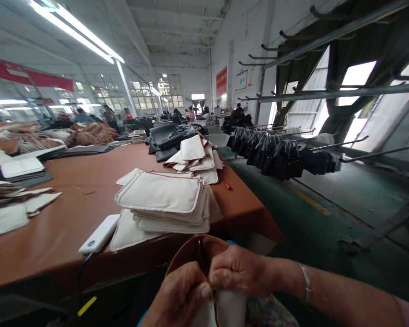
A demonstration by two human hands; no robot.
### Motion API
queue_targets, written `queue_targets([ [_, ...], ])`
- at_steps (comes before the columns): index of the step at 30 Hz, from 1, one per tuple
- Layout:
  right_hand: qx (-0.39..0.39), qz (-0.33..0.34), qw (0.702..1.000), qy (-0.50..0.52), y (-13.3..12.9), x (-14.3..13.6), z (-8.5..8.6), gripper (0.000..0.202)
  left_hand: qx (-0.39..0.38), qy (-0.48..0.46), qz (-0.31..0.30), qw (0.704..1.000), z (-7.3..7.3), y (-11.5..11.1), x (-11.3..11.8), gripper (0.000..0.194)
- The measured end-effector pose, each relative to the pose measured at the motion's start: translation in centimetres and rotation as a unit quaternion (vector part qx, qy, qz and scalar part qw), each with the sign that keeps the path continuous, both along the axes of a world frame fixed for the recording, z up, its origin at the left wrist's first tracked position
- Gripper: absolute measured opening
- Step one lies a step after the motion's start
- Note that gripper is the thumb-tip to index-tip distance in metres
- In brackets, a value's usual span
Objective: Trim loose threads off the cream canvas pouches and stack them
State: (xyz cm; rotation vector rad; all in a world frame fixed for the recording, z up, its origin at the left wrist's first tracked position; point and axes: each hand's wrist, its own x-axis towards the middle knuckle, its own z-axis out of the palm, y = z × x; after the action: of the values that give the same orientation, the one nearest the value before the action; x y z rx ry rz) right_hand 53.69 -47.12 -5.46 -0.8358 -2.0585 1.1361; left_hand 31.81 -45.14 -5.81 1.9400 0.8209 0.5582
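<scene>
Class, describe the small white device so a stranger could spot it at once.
On the brown-covered table, find the stack of cream pieces by the near edge. Just left of it lies a slim white device. Unlike the pieces, it has a dark round mark and a black cable.

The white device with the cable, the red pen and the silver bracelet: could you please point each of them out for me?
White device (100, 233): head view, middle of its upper face.
Red pen (227, 185): head view, middle of its barrel.
Silver bracelet (306, 281): head view, its outer band.
</scene>
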Motion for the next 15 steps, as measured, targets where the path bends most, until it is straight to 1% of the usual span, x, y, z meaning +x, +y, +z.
queue_targets([
  [3,0.006,-0.013,1.000,-0.004,0.1,-0.2,0.0,0.036,-0.101,0.009,-0.011,0.995,0.3,0.6,-0.6,0.052],
  [5,-0.001,-0.029,1.000,-0.010,0.2,-0.3,-0.6,0.036,-0.147,0.012,0.013,0.989,0.5,1.0,-1.2,0.059],
  [7,-0.013,-0.043,0.999,-0.015,0.2,-0.3,-1.1,0.037,-0.175,0.003,0.034,0.984,0.6,1.3,-1.7,0.062],
  [8,-0.016,-0.049,0.999,-0.017,0.2,-0.3,-1.2,0.039,-0.196,-0.001,0.029,0.980,0.7,1.4,-1.9,0.061],
  [11,0.002,-0.057,0.998,-0.017,0.2,-0.4,-0.9,0.045,-0.267,-0.008,-0.038,0.963,0.6,1.6,-1.8,0.056],
  [13,0.022,-0.052,0.998,-0.012,0.3,-0.6,-0.6,0.049,-0.268,-0.024,-0.045,0.962,0.3,1.6,-1.5,0.055],
  [15,0.041,-0.048,0.998,-0.011,0.7,-0.8,-0.4,0.051,-0.241,-0.054,-0.033,0.968,-0.1,1.6,-1.2,0.055],
])
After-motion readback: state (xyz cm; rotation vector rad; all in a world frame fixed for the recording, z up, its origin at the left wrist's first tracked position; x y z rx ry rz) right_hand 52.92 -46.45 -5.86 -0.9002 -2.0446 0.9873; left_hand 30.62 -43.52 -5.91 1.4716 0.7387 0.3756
